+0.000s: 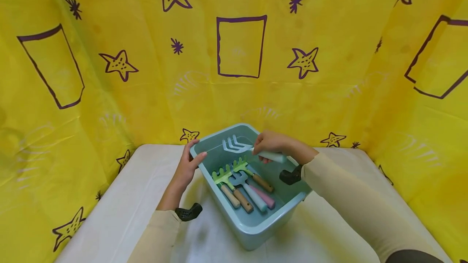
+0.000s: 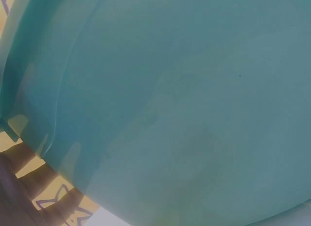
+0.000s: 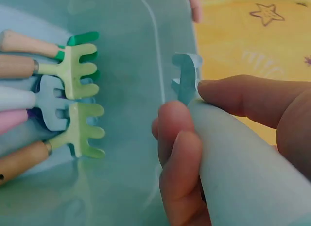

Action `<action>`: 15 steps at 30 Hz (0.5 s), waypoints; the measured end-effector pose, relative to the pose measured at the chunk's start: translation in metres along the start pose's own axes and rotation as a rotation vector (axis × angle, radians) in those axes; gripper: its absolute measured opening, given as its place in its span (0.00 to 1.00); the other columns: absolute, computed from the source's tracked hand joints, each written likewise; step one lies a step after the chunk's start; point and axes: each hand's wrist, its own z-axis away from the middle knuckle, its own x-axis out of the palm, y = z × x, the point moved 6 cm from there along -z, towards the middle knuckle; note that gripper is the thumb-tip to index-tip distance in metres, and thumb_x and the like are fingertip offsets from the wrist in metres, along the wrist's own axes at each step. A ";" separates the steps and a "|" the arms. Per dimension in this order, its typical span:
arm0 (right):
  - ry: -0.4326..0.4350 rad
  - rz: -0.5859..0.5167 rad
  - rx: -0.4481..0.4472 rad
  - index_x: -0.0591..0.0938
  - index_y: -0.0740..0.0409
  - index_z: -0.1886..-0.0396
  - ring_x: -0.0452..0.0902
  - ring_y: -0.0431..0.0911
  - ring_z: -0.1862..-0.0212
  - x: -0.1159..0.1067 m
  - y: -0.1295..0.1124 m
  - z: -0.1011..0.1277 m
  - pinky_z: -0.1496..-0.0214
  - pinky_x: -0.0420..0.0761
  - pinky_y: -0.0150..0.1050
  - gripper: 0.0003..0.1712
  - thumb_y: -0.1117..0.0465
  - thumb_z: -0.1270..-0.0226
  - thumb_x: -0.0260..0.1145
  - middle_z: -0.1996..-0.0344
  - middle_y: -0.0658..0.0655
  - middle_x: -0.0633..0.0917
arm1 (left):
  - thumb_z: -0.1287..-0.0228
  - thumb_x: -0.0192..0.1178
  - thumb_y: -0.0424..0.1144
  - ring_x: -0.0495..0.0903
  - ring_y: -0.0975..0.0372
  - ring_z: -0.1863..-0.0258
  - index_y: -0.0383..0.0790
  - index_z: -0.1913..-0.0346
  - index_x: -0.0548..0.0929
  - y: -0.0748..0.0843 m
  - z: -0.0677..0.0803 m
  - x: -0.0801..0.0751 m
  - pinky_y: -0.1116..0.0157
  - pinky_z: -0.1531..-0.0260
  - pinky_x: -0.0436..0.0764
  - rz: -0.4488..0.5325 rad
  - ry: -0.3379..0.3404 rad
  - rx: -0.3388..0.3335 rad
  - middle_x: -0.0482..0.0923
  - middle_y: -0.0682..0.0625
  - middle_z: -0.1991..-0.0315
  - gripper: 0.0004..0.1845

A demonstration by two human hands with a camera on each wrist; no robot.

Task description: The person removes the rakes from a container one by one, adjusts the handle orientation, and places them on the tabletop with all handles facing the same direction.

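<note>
Centre frame: right hand (image 1: 272, 143), fingers (image 3: 177, 153) pinching the smooth pale handle of a light-blue pronged rake (image 1: 237, 146) over the glossy teal plastic bin (image 1: 256, 226). Left hand (image 1: 188, 165), fingers extended, touches the bin's rim.

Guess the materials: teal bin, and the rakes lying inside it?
Teal bin: looks like moulded plastic, smooth semi-gloss walls with soft highlights and a rounded rim. Green rakes: heads look like painted metal or plastic, flat with an even matte colour, can't tell which; handles look like bare wood, tan, with a metal-looking collar.
</note>
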 end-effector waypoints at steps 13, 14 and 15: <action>0.223 -0.067 -0.005 0.74 0.69 0.57 0.78 0.49 0.79 -0.059 0.017 0.041 0.74 0.81 0.41 0.13 0.64 0.34 0.64 0.71 0.65 0.81 | 0.29 0.56 0.45 0.63 0.43 0.36 0.49 0.27 0.53 -0.012 -0.005 -0.002 0.42 0.39 0.65 -0.019 0.017 0.006 0.56 0.38 0.30 0.34; 0.239 -0.064 -0.003 0.74 0.69 0.56 0.78 0.49 0.79 -0.063 0.019 0.044 0.74 0.81 0.41 0.14 0.63 0.34 0.64 0.71 0.65 0.81 | 0.29 0.56 0.46 0.63 0.43 0.36 0.50 0.27 0.53 -0.014 -0.006 -0.002 0.42 0.39 0.65 -0.025 0.021 0.010 0.56 0.38 0.30 0.33; 0.252 -0.063 0.000 0.74 0.70 0.56 0.79 0.49 0.78 -0.067 0.022 0.047 0.74 0.81 0.41 0.14 0.63 0.34 0.64 0.71 0.65 0.81 | 0.29 0.56 0.46 0.63 0.44 0.36 0.50 0.27 0.54 -0.016 -0.007 -0.003 0.42 0.39 0.65 -0.027 0.026 0.012 0.57 0.39 0.30 0.33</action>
